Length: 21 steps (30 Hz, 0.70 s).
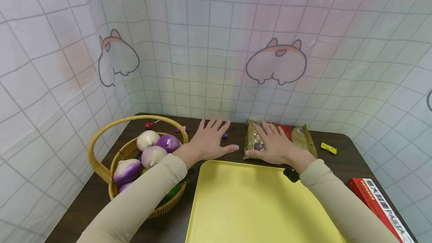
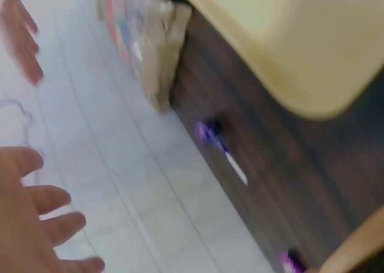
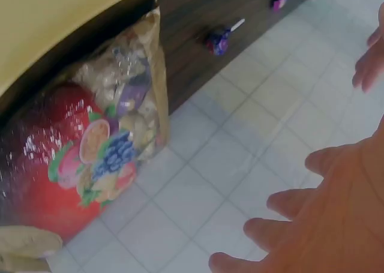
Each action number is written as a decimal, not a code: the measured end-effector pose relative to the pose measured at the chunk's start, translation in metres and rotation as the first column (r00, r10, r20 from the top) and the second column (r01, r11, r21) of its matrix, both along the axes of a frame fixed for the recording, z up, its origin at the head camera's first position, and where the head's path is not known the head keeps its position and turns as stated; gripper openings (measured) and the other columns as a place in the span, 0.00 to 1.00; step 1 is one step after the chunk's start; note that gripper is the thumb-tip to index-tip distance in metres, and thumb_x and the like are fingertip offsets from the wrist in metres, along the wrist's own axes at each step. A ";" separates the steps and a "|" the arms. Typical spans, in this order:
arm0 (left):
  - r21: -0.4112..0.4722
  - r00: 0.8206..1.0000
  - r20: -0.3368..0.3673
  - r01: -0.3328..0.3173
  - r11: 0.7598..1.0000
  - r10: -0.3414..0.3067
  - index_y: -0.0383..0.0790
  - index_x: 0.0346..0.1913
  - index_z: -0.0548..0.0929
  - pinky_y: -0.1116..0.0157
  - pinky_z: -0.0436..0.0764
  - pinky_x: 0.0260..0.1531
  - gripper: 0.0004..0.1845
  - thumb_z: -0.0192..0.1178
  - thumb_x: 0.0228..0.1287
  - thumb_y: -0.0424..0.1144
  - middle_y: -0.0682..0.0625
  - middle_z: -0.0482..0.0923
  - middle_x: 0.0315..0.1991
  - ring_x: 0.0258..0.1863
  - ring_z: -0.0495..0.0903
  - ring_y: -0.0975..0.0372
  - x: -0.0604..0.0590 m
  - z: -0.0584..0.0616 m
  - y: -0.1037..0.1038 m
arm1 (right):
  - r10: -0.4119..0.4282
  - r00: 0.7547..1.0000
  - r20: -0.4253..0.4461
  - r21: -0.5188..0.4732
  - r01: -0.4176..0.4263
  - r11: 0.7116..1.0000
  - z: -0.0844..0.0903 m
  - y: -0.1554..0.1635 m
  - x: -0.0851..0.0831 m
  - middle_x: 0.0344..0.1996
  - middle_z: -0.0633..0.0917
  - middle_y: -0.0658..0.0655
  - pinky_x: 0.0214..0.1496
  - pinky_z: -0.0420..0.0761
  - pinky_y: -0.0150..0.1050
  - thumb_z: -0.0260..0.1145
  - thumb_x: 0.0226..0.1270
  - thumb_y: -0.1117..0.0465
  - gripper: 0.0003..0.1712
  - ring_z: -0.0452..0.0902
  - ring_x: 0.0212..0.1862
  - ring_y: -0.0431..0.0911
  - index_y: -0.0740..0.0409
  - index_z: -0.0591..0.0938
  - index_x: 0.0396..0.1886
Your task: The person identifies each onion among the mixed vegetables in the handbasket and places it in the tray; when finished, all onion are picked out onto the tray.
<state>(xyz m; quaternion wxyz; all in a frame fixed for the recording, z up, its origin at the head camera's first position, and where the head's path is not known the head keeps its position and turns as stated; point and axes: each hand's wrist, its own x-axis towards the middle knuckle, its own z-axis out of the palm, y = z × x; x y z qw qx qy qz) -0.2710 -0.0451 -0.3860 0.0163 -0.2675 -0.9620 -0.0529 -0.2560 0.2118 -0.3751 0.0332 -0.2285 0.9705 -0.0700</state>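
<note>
My left hand (image 1: 209, 140) is spread with straight fingers over the far side of the dark table, between the basket and the snack bag. Similarly spread, my right hand (image 1: 275, 143) overlaps the shiny snack bag (image 3: 120, 99) in the head view. Neither palm holds anything. The bag is gold and red with fruit printed on it and a clear window. Behind the left thumb lies a purple-wrapped lollipop (image 3: 219, 41), its white stick showing in both wrist views. Nearer the body, a yellow tray (image 1: 256, 205) lies below both wrists.
A wicker basket (image 1: 98, 164) with a tall handle holds several purple-and-white round vegetables (image 1: 153, 156) at left. Behind it are a red lollipop (image 1: 148, 125) and a purple-wrapped candy (image 1: 182, 128). A yellow candy (image 1: 329, 148) and a red pasta box (image 1: 374, 205) lie at right.
</note>
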 end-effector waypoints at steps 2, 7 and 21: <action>0.064 1.000 -0.010 0.028 0.998 -0.028 0.51 0.78 0.49 0.45 0.48 0.70 0.49 0.32 0.61 0.79 0.46 0.47 0.77 0.76 0.48 0.51 0.012 -0.002 0.000 | 0.010 1.000 0.008 -0.024 -0.010 1.000 -0.003 0.001 0.005 0.76 0.43 0.66 0.70 0.44 0.67 0.49 0.59 0.21 0.61 0.41 0.75 0.67 0.54 0.45 0.78; 0.183 0.997 -0.039 0.069 0.981 -0.063 0.49 0.75 0.60 0.50 0.58 0.69 0.43 0.39 0.66 0.74 0.48 0.59 0.73 0.72 0.59 0.53 0.052 -0.002 -0.007 | 0.027 0.999 0.035 -0.094 -0.024 0.995 -0.014 0.005 0.012 0.76 0.47 0.66 0.69 0.49 0.67 0.53 0.57 0.21 0.62 0.46 0.74 0.66 0.55 0.48 0.78; 0.616 0.978 -0.139 -0.036 0.787 0.154 0.51 0.53 0.82 0.61 0.77 0.53 0.15 0.65 0.65 0.45 0.59 0.80 0.54 0.57 0.77 0.62 0.149 -0.018 -0.115 | 0.080 0.991 0.109 -0.356 -0.036 0.934 -0.084 -0.026 0.036 0.62 0.77 0.55 0.61 0.72 0.54 0.64 0.69 0.47 0.29 0.73 0.63 0.54 0.54 0.74 0.66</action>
